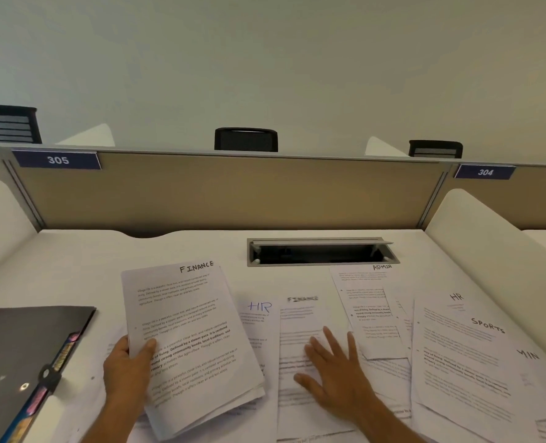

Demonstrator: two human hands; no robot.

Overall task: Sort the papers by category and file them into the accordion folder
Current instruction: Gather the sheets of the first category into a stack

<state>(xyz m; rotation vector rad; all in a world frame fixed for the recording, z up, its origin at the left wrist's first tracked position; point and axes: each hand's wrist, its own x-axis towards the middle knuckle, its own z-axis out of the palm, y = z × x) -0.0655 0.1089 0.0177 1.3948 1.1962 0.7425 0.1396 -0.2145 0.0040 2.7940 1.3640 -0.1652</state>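
My left hand has its grip closed on a thin stack of white printed sheets headed FINANCE, thumb on top near the lower left edge, the stack raised and tilted at centre left of the frame. My right hand lies flat, fingers spread and holding nothing, on a second white sheet headed FINANCE at lower centre. Beside that sheet, partly under the held stack, lies a white sheet marked HR in blue ink. To the right are overlapping white sheets: one headed ADMIN at upper right of the spread, one headed SPORTS at far right, and another HR heading above it. The black accordion folder with coloured tabs lies at lower left on the white tabletop, apart from the papers; whether it is fastened I cannot tell for sure. A grey cable hatch sits open at the tabletop's rear.
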